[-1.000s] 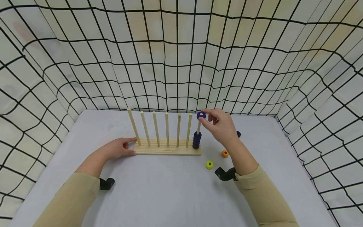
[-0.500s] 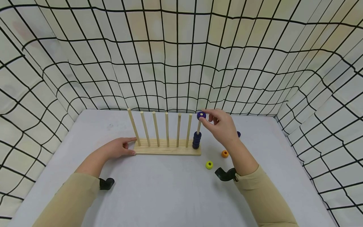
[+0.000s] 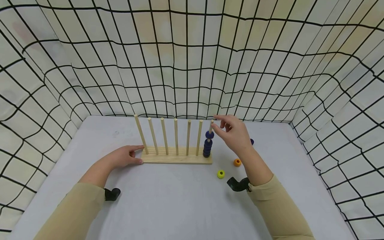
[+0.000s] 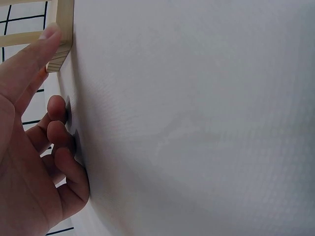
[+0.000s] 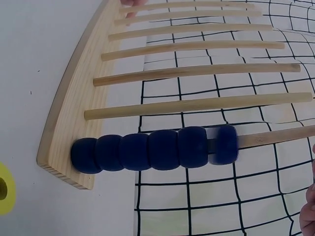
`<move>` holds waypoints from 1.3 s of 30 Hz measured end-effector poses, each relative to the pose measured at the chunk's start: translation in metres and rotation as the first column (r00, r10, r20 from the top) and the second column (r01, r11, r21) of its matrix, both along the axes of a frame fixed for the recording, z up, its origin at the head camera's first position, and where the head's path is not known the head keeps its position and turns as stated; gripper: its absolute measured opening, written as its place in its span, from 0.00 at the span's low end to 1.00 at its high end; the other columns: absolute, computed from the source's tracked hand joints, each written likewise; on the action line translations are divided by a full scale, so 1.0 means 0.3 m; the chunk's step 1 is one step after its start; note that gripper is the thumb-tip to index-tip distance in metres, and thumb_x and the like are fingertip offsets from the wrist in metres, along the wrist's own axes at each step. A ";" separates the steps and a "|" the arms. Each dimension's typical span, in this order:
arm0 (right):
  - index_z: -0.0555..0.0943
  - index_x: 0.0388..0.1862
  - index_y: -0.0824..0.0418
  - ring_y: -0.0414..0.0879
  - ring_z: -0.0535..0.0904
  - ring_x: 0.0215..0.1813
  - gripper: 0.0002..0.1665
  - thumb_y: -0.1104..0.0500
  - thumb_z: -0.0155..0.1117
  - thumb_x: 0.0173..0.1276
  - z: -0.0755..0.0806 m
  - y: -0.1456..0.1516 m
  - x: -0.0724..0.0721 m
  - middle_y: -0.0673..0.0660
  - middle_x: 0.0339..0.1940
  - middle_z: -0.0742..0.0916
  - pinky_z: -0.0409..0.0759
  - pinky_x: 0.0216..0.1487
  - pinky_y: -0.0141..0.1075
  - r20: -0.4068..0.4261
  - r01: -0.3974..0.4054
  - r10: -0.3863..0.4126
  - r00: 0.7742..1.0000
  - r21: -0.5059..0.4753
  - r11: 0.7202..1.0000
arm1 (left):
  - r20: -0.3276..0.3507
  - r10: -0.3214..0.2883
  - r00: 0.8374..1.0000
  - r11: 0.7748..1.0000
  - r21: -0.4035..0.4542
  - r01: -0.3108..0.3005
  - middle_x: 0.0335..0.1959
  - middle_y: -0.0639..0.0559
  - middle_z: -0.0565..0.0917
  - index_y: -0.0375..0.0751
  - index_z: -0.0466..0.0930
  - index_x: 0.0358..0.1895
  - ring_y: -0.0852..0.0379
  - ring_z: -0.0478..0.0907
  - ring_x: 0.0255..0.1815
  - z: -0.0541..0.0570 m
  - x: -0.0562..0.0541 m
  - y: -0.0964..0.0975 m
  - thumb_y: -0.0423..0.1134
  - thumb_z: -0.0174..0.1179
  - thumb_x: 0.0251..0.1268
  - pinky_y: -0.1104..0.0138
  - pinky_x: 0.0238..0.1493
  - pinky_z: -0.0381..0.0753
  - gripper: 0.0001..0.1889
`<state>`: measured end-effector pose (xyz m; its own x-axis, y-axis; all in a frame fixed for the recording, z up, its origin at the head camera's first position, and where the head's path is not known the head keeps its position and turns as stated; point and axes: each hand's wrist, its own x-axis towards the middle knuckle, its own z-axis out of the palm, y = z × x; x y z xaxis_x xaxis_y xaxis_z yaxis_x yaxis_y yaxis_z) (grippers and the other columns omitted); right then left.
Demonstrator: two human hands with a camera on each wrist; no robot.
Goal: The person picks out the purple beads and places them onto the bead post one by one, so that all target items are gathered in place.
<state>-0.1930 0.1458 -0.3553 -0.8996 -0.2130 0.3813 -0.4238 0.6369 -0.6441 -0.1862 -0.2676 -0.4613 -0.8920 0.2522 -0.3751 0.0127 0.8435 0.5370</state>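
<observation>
Left hand (image 3: 123, 157): I see it pinching the left end of the wooden base (image 3: 177, 160).
Right hand (image 3: 232, 131): thumb and forefinger parted near the rightmost peg's (image 5: 275, 136) top.
Upper blue bead (image 3: 209, 134): threaded on that peg, just above the five-bead stack (image 5: 134, 152).
Yellow bead (image 3: 220, 176), orange bead (image 3: 235, 163): on the surface (image 3: 168, 196).

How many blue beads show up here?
7. Five blue beads are stacked low on the rightmost peg, a sixth bead is above them, and a loose bead lies on the table, partly covered by the right arm. Others may be hidden.
</observation>
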 end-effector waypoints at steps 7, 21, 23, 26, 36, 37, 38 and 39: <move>0.85 0.56 0.54 0.46 0.68 0.32 0.19 0.49 0.67 0.70 -0.001 0.004 0.000 0.55 0.32 0.78 0.65 0.32 0.38 -0.002 0.004 -0.004 1.000 0.002 1.000 | 0.006 0.006 1.000 1.000 -0.005 -0.006 0.31 0.48 0.68 0.40 0.64 0.74 0.53 0.65 0.32 -0.001 0.001 0.001 0.51 0.70 0.61 0.61 0.33 0.63 0.41; 0.83 0.60 0.52 0.46 0.68 0.33 0.22 0.47 0.65 0.71 0.001 0.028 0.006 0.50 0.31 0.77 0.66 0.32 0.39 0.009 0.021 -0.021 1.000 0.047 0.999 | 0.008 0.004 1.000 1.000 0.008 -0.004 0.30 0.49 0.69 0.40 0.64 0.74 0.53 0.65 0.31 -0.010 -0.005 -0.005 0.51 0.70 0.60 0.61 0.33 0.63 0.41; 0.83 0.60 0.51 0.46 0.68 0.33 0.22 0.46 0.65 0.70 0.000 0.032 0.006 0.50 0.31 0.77 0.66 0.32 0.40 0.015 0.022 -0.022 1.000 0.051 0.998 | 0.006 0.001 1.000 1.000 0.011 -0.001 0.30 0.49 0.69 0.40 0.64 0.74 0.53 0.65 0.31 -0.008 -0.005 -0.006 0.51 0.69 0.61 0.61 0.32 0.63 0.41; 0.83 0.60 0.52 0.47 0.68 0.33 0.22 0.46 0.66 0.70 -0.003 0.039 0.004 0.50 0.31 0.77 0.66 0.32 0.40 0.018 0.020 -0.021 1.000 0.057 0.998 | 0.006 -0.002 1.000 1.000 0.014 0.002 0.30 0.49 0.69 0.39 0.64 0.74 0.53 0.65 0.31 -0.009 -0.005 -0.007 0.51 0.69 0.61 0.61 0.32 0.63 0.41; 0.82 0.62 0.50 0.47 0.69 0.34 0.23 0.48 0.68 0.69 -0.005 0.061 0.005 0.51 0.32 0.77 0.67 0.32 0.40 0.038 0.033 -0.036 0.999 0.091 0.995 | 0.000 -0.007 1.000 1.000 0.005 0.007 0.30 0.49 0.68 0.39 0.64 0.74 0.53 0.65 0.31 -0.011 -0.006 -0.008 0.51 0.70 0.61 0.61 0.32 0.64 0.41; 0.82 0.62 0.50 0.47 0.69 0.34 0.24 0.48 0.68 0.69 -0.004 0.064 0.007 0.51 0.32 0.77 0.67 0.32 0.40 0.044 0.034 -0.038 0.998 0.092 0.995 | -0.001 -0.008 1.000 1.000 0.004 0.008 0.30 0.49 0.69 0.39 0.64 0.74 0.53 0.65 0.31 -0.010 -0.006 -0.008 0.51 0.70 0.61 0.61 0.32 0.64 0.41; 0.82 0.62 0.50 0.47 0.69 0.35 0.24 0.48 0.68 0.69 -0.004 0.066 0.008 0.51 0.32 0.77 0.67 0.32 0.40 0.050 0.037 -0.042 0.998 0.095 0.995 | -0.002 -0.009 1.000 1.000 0.005 0.009 0.30 0.49 0.69 0.39 0.64 0.74 0.53 0.65 0.31 -0.010 -0.006 -0.008 0.51 0.70 0.61 0.61 0.32 0.64 0.41; 0.82 0.62 0.50 0.47 0.69 0.35 0.24 0.48 0.68 0.69 -0.004 0.069 0.009 0.51 0.33 0.77 0.67 0.32 0.40 0.056 0.041 -0.047 0.997 0.096 0.995 | -0.003 -0.011 1.000 1.000 0.005 0.011 0.30 0.49 0.69 0.39 0.64 0.74 0.53 0.65 0.31 -0.009 -0.006 -0.008 0.51 0.70 0.61 0.61 0.32 0.64 0.41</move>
<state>-0.1904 0.1665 -0.3566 -0.9289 -0.2054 0.3083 -0.3577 0.7133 -0.6026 -0.1879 -0.2699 -0.4640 -0.8904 0.2636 -0.3711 0.0233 0.8405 0.5413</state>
